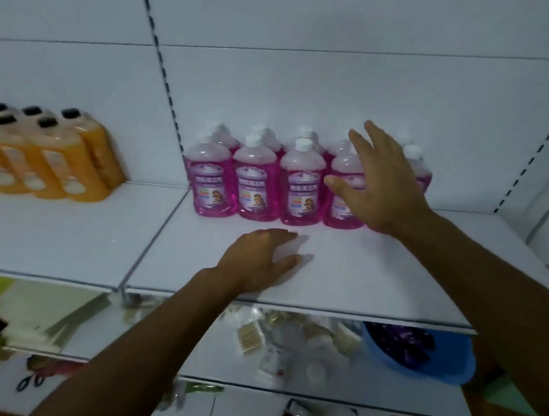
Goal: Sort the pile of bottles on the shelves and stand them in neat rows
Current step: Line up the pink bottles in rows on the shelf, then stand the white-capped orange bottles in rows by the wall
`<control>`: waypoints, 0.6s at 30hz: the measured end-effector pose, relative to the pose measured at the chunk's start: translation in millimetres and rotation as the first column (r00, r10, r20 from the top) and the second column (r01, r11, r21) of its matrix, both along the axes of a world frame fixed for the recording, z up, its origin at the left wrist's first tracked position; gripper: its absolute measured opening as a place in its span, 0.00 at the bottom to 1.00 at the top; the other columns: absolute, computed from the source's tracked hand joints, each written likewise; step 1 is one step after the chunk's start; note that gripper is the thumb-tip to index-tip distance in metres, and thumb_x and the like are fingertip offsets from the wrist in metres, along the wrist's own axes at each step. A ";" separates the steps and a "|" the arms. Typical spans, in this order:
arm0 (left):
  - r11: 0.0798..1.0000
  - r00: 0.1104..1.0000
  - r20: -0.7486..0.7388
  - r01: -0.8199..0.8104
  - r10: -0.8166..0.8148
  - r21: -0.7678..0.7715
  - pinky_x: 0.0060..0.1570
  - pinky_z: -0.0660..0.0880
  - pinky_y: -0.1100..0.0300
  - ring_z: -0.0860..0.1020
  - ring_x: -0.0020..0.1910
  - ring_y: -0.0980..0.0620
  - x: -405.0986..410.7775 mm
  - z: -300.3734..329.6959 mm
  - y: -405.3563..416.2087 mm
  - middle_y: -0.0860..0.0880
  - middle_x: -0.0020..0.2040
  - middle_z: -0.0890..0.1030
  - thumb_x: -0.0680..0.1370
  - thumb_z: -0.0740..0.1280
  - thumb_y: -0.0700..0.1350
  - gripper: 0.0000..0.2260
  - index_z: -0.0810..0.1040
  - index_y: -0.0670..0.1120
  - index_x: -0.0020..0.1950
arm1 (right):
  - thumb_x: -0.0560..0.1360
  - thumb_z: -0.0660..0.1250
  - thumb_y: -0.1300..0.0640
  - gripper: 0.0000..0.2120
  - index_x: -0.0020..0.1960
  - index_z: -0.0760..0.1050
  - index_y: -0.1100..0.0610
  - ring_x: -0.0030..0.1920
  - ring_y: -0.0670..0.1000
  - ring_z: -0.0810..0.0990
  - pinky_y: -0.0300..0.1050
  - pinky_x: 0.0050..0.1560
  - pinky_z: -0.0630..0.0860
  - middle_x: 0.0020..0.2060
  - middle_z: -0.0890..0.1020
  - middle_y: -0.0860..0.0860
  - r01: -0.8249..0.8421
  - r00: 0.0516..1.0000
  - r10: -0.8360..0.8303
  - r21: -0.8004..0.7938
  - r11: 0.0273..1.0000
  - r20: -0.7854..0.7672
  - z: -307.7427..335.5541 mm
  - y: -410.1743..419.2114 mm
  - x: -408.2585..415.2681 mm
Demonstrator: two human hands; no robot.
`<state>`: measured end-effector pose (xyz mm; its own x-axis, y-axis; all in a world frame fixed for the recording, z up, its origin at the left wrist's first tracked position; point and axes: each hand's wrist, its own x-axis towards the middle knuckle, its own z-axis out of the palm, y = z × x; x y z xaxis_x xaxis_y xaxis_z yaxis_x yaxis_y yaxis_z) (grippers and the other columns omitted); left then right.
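Here the pink bottles (259, 179) stand upright at the back of the white shelf (343, 281), two rows deep, white caps up, shoulders touching, front labels facing out. The right hand (379, 181) is up in front of the right end of the front row, fingers spread and straight, gripping nothing; whether the palm actually touches the bottle behind it I can't tell. The left hand (261, 257) rests low on the bare shelf in front of the row, fingers loosely curled over the surface, and it holds nothing that I can make out. My read: this batch is nearly squared away and we're at the tidying stage, nudging the right-hand bottles into line. The next move likely calls for a flat, gentle push so the end bottles close up without tipping, since they are tall and narrow-necked. Further left, on the neighbouring shelf section, the orange bottles (46, 159) with black caps are already lined up. Labels: the pink ones carry a purple-and-white panel with a small cartoon figure and printed characters, too blurred to read; no brand can be made out. Below, a blue basin (419, 362) and loose small packets sit on the lower shelf.
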<state>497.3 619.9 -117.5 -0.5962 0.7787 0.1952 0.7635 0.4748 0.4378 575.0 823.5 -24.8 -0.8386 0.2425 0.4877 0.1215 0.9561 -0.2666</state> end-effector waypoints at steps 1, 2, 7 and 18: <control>0.999 0.999 -0.024 -0.032 0.032 -0.020 0.65 0.68 0.56 0.73 0.66 0.50 -0.3 2.1 -23.1 0.52 0.69 0.74 0.77 0.61 0.62 0.25 0.70 0.51 0.71 | 0.75 0.60 0.35 0.37 0.77 0.56 0.52 0.77 0.57 0.53 0.59 0.75 0.54 0.78 0.55 0.53 -0.022 1.000 0.022 0.001 1.000 0.017 1.0 -24.2 -3.0; 0.996 0.996 -0.044 -0.073 0.071 -0.043 0.66 0.68 0.55 0.72 0.66 0.50 -1.4 3.6 -46.4 0.52 0.69 0.73 0.77 0.61 0.61 0.26 0.70 0.50 0.71 | 0.75 0.59 0.34 0.37 0.77 0.56 0.51 0.77 0.56 0.54 0.59 0.75 0.54 0.78 0.55 0.52 -0.049 0.998 0.049 0.000 0.999 0.034 2.1 -49.8 -5.7; 0.959 0.953 -0.170 -0.268 0.250 -0.094 0.67 0.67 0.53 0.71 0.68 0.50 -3.3 19.1 -164.1 0.52 0.72 0.71 0.78 0.59 0.63 0.27 0.67 0.52 0.73 | 0.73 0.56 0.31 0.37 0.76 0.58 0.49 0.75 0.56 0.59 0.60 0.73 0.60 0.76 0.61 0.51 -0.229 0.969 0.228 0.000 0.973 0.091 10.2 -176.8 -31.9; 0.769 0.769 -0.187 -0.633 0.611 -0.089 0.65 0.69 0.49 0.68 0.71 0.49 4.9 35.5 -395.3 0.51 0.73 0.69 0.78 0.59 0.64 0.30 0.63 0.51 0.76 | 0.74 0.53 0.30 0.36 0.76 0.57 0.48 0.75 0.54 0.60 0.60 0.70 0.64 0.76 0.59 0.48 -0.553 0.813 0.548 -0.033 0.833 0.198 9.7 -407.1 -98.8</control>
